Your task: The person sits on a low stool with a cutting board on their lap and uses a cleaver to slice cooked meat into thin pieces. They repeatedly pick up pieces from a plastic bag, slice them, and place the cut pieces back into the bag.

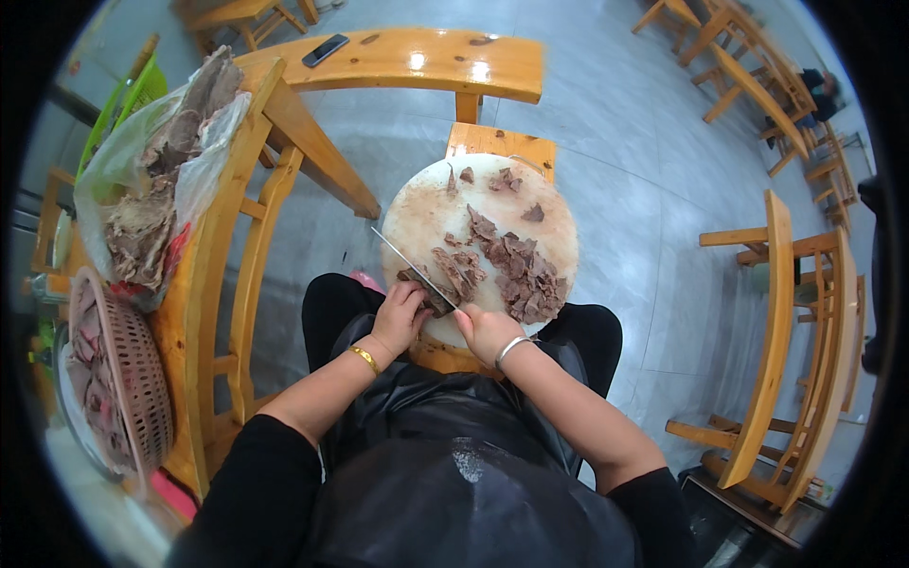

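In front of me a round pale cutting board (419,206) rests on a wooden bench. My right hand (490,332) grips a knife (412,264), seen nearly edge-on, its blade slanting up and to the left over the board's near left part. Fingers bent, my left hand (401,319) presses a piece of dark cooked meat (439,304) against the board beside the blade. Just beyond the blade lie cut slices (460,271). A larger heap of sliced meat (525,277) covers the board's right side, and small scraps (505,180) are scattered toward the far edge.
At my left, a wooden table (186,334) bears a plastic bag (106,192) with large meat pieces (145,220), and a pink perforated basket (149,383) holding meat. A green basket (149,85) stands behind. A phone (326,50) lies on a bench (440,64). Wooden benches (763,341) stand right.
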Action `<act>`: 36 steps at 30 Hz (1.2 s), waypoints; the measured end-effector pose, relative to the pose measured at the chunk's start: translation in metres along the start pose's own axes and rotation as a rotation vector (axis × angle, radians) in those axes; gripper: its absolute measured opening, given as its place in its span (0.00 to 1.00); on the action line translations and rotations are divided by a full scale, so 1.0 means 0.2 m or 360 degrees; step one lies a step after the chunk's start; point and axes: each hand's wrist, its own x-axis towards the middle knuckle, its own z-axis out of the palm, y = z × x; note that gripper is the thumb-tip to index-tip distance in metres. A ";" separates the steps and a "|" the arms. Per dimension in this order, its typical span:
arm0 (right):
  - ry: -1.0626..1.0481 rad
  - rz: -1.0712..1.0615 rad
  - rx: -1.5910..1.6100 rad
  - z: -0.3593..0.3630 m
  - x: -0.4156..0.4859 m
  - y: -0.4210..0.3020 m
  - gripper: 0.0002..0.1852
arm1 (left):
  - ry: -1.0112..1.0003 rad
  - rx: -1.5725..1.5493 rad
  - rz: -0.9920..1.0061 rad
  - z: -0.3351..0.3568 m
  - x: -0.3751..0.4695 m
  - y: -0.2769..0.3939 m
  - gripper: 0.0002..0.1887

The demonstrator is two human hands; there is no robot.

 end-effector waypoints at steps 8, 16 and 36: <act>-0.0169 0.0050 0.0048 -0.13 -0.37 0.10 0.23 | -0.0011 0.0017 0.0088 0.01 -0.06 0.02 0.15; -0.0095 0.0084 0.0040 -0.01 -0.07 0.05 0.24 | -0.0005 -0.0062 0.0141 0.04 -0.05 -0.01 0.15; -0.0001 0.0041 0.0162 -0.13 -0.40 0.10 0.24 | 0.0183 -0.0021 0.0047 0.06 -0.13 0.03 0.15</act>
